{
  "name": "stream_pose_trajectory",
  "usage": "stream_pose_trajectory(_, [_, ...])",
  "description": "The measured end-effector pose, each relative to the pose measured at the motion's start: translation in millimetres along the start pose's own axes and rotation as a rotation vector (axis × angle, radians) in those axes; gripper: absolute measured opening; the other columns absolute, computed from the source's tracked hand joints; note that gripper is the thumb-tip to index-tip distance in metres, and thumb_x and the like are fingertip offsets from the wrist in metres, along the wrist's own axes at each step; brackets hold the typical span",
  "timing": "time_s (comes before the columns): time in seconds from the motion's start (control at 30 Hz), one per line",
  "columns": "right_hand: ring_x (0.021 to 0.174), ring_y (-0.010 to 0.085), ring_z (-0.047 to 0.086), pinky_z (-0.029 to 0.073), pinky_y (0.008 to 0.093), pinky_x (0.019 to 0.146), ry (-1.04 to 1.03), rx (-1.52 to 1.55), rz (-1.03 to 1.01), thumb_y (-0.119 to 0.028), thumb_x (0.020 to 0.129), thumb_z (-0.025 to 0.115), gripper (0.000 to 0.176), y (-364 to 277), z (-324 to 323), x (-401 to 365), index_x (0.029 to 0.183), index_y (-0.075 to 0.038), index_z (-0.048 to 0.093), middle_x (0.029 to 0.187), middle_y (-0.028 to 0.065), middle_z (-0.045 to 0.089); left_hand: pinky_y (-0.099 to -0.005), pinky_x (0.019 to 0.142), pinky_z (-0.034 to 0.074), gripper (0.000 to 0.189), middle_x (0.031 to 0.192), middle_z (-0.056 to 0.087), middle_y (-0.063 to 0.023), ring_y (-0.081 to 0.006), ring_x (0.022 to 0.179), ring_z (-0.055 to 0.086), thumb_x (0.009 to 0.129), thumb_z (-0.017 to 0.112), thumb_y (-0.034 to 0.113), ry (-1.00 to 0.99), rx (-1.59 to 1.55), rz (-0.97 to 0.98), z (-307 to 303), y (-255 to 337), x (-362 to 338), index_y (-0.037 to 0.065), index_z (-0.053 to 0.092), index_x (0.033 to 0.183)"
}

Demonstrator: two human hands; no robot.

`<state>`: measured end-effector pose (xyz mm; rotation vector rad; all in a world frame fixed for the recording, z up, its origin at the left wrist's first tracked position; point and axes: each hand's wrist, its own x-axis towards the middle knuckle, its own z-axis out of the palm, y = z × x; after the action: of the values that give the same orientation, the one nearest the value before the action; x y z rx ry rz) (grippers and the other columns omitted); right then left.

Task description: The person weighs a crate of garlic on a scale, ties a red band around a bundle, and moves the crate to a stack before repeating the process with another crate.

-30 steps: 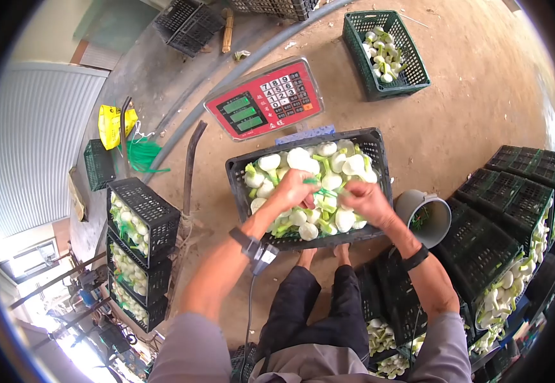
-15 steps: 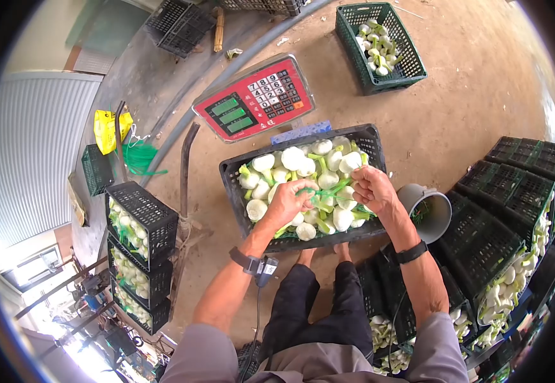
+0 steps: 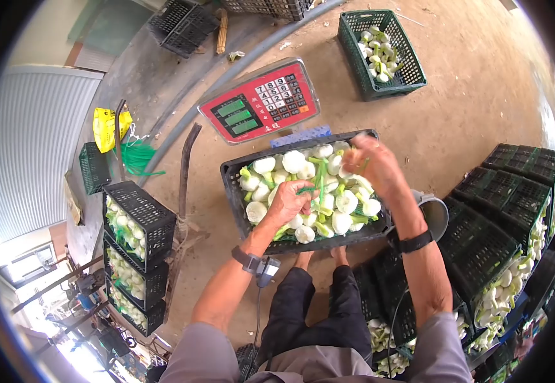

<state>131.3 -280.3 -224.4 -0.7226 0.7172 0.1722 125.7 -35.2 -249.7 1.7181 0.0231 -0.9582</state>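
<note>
A black plastic crate (image 3: 229,182) in front of me is filled with white bulbs (image 3: 293,161) that have short green stalks. My left hand (image 3: 290,203) is over the crate's middle, its fingers pinched on thin green strands (image 3: 308,190) that look like plastic twine. Above the crate's right side hovers my right hand (image 3: 374,165), smeared by motion, so its fingers and anything in them cannot be made out. Beyond the crate's far edge stands a red digital scale display (image 3: 261,102) with green readouts, and a blue patterned piece (image 3: 300,136) shows between them.
A green crate (image 3: 411,80) partly filled with bulbs sits at the far right. Stacked crates of bulbs stand left (image 3: 140,246) and right (image 3: 488,204). A grey bucket (image 3: 440,217) is beside my right forearm. Green twine (image 3: 138,156) lies near a yellow bag (image 3: 105,131).
My right hand has moved away from my left, up toward the crate's far right corner. My left hand stays nearly in place with the green strands. The view has shifted slightly.
</note>
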Motion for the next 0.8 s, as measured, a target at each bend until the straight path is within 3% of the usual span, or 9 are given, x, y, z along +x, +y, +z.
stream_pose_trajectory(0.07, [0.064,0.0161,0.064,0.053,0.0312,0.054,0.353,-0.254,-0.474,-0.024,0.093,0.067,0.019,-8.9,-20.4,-7.7,0.093,-0.004,0.067,0.075,0.0049,0.065,-0.0251,0.054,0.052,0.020,0.065,0.064,-0.0046,-0.0131,0.054,0.063,0.090,0.064,0.012,0.013,-0.199,-0.078,-2.5,-6.2,1.6,-0.002,0.067,0.103])
stream_pose_trajectory(0.1, [0.064,0.0161,0.064,0.053,0.0312,0.054,0.350,-0.256,-0.475,-0.024,0.093,0.067,0.019,-2.6,-28.1,-16.0,0.093,-0.004,0.067,0.075,0.0049,0.065,-0.0251,0.054,0.052,0.020,0.065,0.064,-0.0046,-0.0131,0.054,0.063,0.090,0.064,0.012,0.015,-0.201,-0.076,-3.7,-7.1,3.1,-0.002,0.067,0.103])
stream_pose_trajectory(0.2, [0.060,0.0131,0.063,0.051,0.0271,0.046,-0.007,-0.521,0.080,-0.023,0.091,0.069,0.032,34.1,-40.6,-45.9,0.112,0.001,0.066,0.078,0.0070,0.067,-0.0251,0.052,0.052,0.019,0.064,0.062,-0.0031,-0.0123,0.055,0.062,0.091,0.062,0.013,0.020,-0.196,-0.097,2.9,-1.7,-1.0,-0.001,0.068,0.102])
stream_pose_trajectory(0.47, [0.053,0.0078,0.053,0.042,0.0220,0.046,-0.112,-0.373,-0.042,-0.017,0.087,0.072,0.022,82.7,-12.9,-24.8,0.099,0.001,0.069,0.084,0.0054,0.066,-0.0256,0.051,0.051,0.019,0.063,0.061,-0.0033,-0.0120,0.056,0.063,0.094,0.063,0.019,0.033,-0.098,-0.061,1.6,12.3,-1.8,0.001,0.067,0.093])
stream_pose_trajectory(0.53, [0.071,0.0089,0.059,0.049,0.0242,0.060,-0.062,-0.549,-0.220,-0.014,0.085,0.073,0.016,81.8,-17.2,-41.8,0.094,-0.001,0.070,0.099,0.0047,0.066,-0.0272,0.047,0.051,0.021,0.059,0.059,-0.0049,-0.0131,0.051,0.062,0.091,0.066,0.019,0.108,-0.273,-0.089,3.0,10.5,1.6,-0.002,0.066,0.092])
stream_pose_trajectory(0.57, [0.094,0.0172,0.064,0.052,0.0297,0.078,-0.171,-0.563,-0.357,-0.010,0.083,0.070,0.010,85.5,-16.3,-51.0,0.090,-0.004,0.070,0.119,0.0070,0.064,-0.0261,0.046,0.050,0.019,0.060,0.060,-0.0047,-0.0127,0.051,0.061,0.092,0.064,0.018,0.101,-0.196,-0.098,2.8,8.0,3.6,-0.001,0.065,0.091])
stream_pose_trajectory(0.6, [0.094,0.0172,0.064,0.052,0.0297,0.078,-0.171,-0.567,-0.354,-0.010,0.083,0.070,0.010,85.5,-15.1,-50.6,0.090,-0.004,0.070,0.119,0.0070,0.064,-0.0249,0.045,0.049,0.017,0.060,0.060,-0.0046,-0.0122,0.051,0.061,0.092,0.063,0.017,0.090,-0.119,-0.114,3.7,4.2,3.9,0.000,0.065,0.089])
stream_pose_trajectory(0.67, [0.079,0.0190,0.065,0.052,0.0324,0.070,-0.400,-1.030,-0.798,-0.005,0.081,0.065,0.005,70.4,6.2,-53.4,0.086,-0.004,0.066,0.132,0.0161,0.059,-0.0251,0.044,0.049,0.013,0.059,0.059,-0.0046,-0.0121,0.049,0.060,0.090,0.060,0.011,0.095,-0.089,-0.102,8.1,13.7,1.2,0.000,0.065,0.091])
stream_pose_trajectory(0.8, [0.084,0.0265,0.069,0.054,0.0347,0.073,-0.415,-1.144,-0.657,-0.007,0.083,0.063,0.007,58.8,16.8,-28.9,0.088,-0.003,0.060,0.125,0.0181,0.063,-0.0256,0.046,0.050,0.013,0.062,0.060,-0.0040,-0.0103,0.051,0.059,0.091,0.058,0.008,0.108,0.126,-0.017,4.5,9.8,2.3,-0.002,0.066,0.094])
